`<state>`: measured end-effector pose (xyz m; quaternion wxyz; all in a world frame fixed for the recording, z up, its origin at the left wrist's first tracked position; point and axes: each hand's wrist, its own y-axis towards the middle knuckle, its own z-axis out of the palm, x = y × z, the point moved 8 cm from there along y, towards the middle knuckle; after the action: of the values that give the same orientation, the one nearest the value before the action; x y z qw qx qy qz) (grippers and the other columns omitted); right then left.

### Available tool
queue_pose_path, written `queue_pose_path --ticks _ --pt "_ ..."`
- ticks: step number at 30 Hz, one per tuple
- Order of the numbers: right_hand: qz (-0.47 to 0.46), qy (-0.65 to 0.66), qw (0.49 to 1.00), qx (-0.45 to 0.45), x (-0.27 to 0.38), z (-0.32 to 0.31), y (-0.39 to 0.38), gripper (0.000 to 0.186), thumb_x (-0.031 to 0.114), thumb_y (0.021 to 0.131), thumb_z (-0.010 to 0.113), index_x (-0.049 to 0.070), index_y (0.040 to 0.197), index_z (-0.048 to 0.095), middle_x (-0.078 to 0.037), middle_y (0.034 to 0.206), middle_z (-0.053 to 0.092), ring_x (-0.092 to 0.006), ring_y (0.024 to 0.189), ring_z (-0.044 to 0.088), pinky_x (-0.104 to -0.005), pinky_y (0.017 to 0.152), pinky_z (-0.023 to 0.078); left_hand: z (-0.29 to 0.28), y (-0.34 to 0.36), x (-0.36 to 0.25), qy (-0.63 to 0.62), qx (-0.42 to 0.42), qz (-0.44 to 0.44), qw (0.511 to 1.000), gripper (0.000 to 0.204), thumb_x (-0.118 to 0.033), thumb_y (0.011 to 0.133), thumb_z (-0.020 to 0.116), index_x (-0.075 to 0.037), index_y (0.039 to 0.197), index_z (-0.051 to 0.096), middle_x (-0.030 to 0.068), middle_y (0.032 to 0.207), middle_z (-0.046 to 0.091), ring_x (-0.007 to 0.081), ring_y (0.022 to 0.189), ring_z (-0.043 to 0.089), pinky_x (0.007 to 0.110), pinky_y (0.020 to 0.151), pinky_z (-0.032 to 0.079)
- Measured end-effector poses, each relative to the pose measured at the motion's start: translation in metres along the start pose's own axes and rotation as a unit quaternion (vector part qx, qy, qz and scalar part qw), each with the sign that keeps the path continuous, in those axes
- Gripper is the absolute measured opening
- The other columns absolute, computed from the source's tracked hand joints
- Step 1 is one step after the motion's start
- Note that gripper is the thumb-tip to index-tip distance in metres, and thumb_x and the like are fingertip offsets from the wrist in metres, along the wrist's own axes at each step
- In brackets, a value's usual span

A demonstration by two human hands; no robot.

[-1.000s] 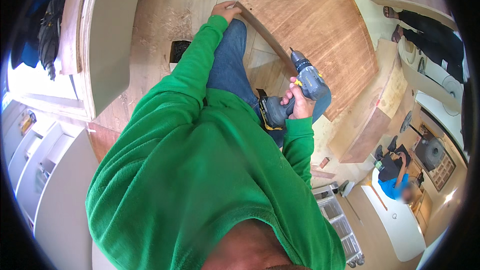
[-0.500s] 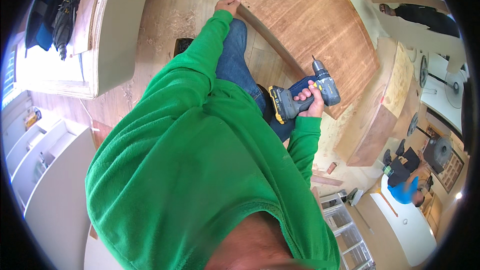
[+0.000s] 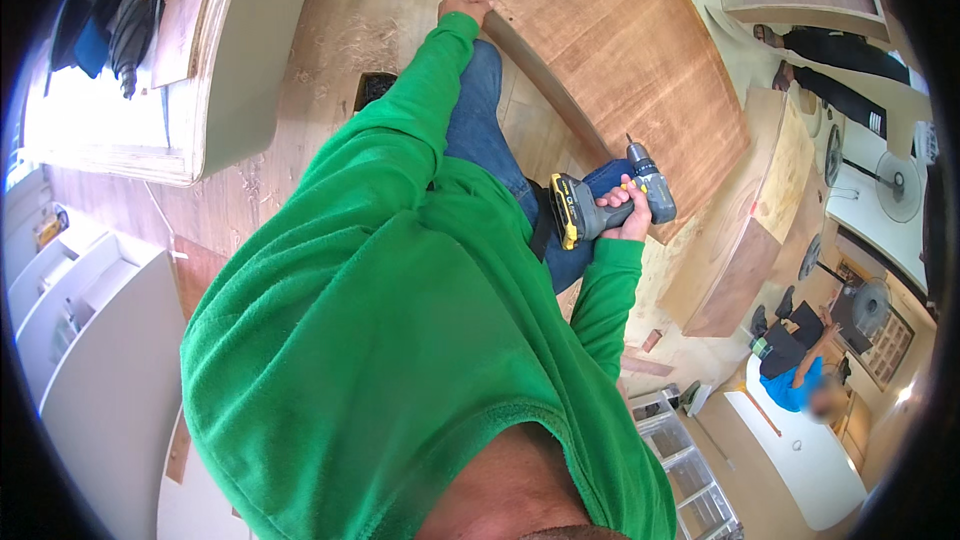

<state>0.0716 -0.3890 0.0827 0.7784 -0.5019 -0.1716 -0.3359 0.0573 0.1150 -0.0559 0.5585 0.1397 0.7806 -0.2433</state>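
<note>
My left hand [image 3: 466,7] is closed on the upper left corner of a large reddish-brown wooden panel [image 3: 620,50], which has a thick side edge and a curved far edge. In my right hand [image 3: 630,219] is a grey and yellow cordless drill [image 3: 657,187], gripped by its handle. Its thin bit points away from me and appears over the panel's lower part; I cannot tell whether it touches the wood. My knees, in blue jeans [image 3: 480,105], are beside the panel's near side.
A plywood box [image 3: 740,250] stands to the right, near a metal ladder [image 3: 692,475]. At left are a white-sided bench [image 3: 235,60] with a black power tool [image 3: 135,20] and a white shelf unit [image 3: 105,330]. Wood shavings lie on the floor. Other people [image 3: 795,385] are at far right.
The view has shifted slightly. My hands keep their holds on the panel and the drill. More of another person's legs shows at upper right.
</note>
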Motion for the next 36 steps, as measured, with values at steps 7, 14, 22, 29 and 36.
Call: queue_pose_path --ticks 7,14,22,29,36 --pt "0.001 -0.005 1.0 -0.014 -0.001 -0.003 0.007 0.023 0.019 0.099 0.071 0.01 0.118 0.063 0.003 0.075 0.053 -0.0126 0.068 0.055 -0.037 0.069 0.051 0.001 0.006 0.012 -0.049 0.013 -0.04 0.998 0.016 -0.019 0.082 0.089 -0.009 0.094 0.089 0.0103 0.094 0.084 0.0203 0.089 0.078 0.032 0.089 0.059" --pt "-0.007 -0.043 0.999 -0.01 0.0 -0.002 0.016 0.024 0.021 0.1 0.069 0.009 0.12 0.062 0.004 0.075 0.053 -0.0121 0.068 0.055 -0.0368 0.069 0.051 -0.003 -0.005 0.049 -0.056 0.04 -0.134 0.988 0.016 -0.015 0.086 0.083 -0.009 0.101 0.088 0.0101 0.099 0.084 0.0201 0.097 0.077 0.032 0.094 0.058" --pt "-0.008 -0.061 0.998 -0.017 0.001 -0.004 0.022 0.028 0.02 0.102 0.068 0.004 0.123 0.06 0.004 0.076 0.053 -0.0125 0.068 0.054 -0.0377 0.072 0.05 0.013 -0.01 0.032 -0.114 0.065 -0.043 0.99 0.035 -0.023 0.092 0.081 -0.013 0.125 0.083 0.0133 0.122 0.081 0.023 0.116 0.075 0.033 0.105 0.055" --pt "-0.006 -0.061 0.998 -0.032 0.0 -0.003 0.023 0.029 0.021 0.101 0.07 0.005 0.123 0.06 0.004 0.075 0.053 -0.0125 0.068 0.055 -0.0371 0.072 0.051 0.007 -0.002 0.015 -0.001 0.08 0.014 0.997 0.033 -0.034 0.093 0.079 -0.015 0.12 0.084 0.0143 0.117 0.082 0.0267 0.11 0.077 0.036 0.102 0.057" --pt "-0.005 -0.049 0.998 -0.046 -0.003 0.003 0.019 0.026 0.02 0.097 0.074 0.009 0.117 0.061 0.004 0.075 0.052 -0.0129 0.066 0.054 -0.0372 0.069 0.051 0.01 0.012 0.005 0.101 0.08 -0.003 0.992 0.031 -0.042 0.09 0.081 -0.021 0.112 0.087 0.0116 0.113 0.082 0.0326 0.107 0.077 0.043 0.101 0.059"
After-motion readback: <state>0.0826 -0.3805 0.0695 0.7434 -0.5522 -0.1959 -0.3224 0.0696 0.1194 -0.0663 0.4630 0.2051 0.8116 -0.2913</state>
